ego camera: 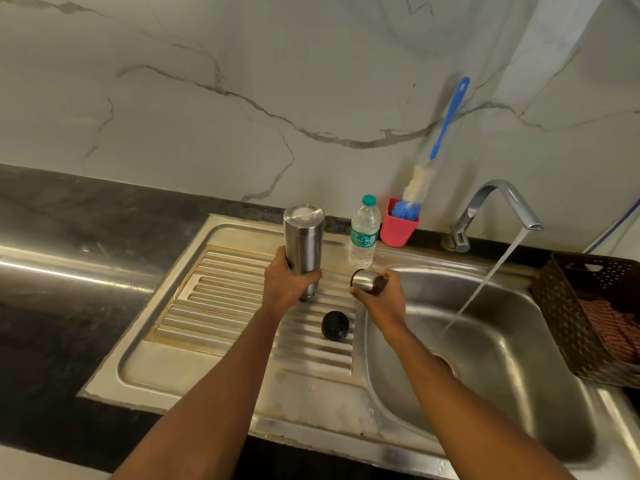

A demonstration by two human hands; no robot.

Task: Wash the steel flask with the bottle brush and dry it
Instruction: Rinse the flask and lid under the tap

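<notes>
steel flask (pixel 304 244) stands upright on the ribbed drainboard (pixel 221 271), flat closed end up. it reads as inverted, mouth down, but i can't confirm that.

head view:
- left hand (pixel 287 284) is wrapped round the flask's lower body, fingers curled on it.
- right hand (pixel 377 296) grasps the steel cap cup (pixel 367 282), tipped on its side just beside the flask, at the basin edge.
- black inner lid (pixel 335 324) lies loose on the drainboard, near both hands.
- bottle brush (pixel 429 168) sits head-down in the pink cup (pixel 398 226) against the wall, well apart from the hands.
- plastic water bottle (pixel 363 233) stands between the flask and the pink cup.
- tap (pixel 498 206) is running into the sink basin (pixel 502 375).
- brown basket (pixel 588 306) at the right holds a striped cloth (pixel 609 327).

progress, my read: flask is disassembled into three parts and water is on. can't tell if scrubbing is done or pending, since the brush is parked either way. if the flask is inverted, it's likely draining after a rinse. drying isn't started, as the cloth is in the basket. reassembly is also open.
</notes>
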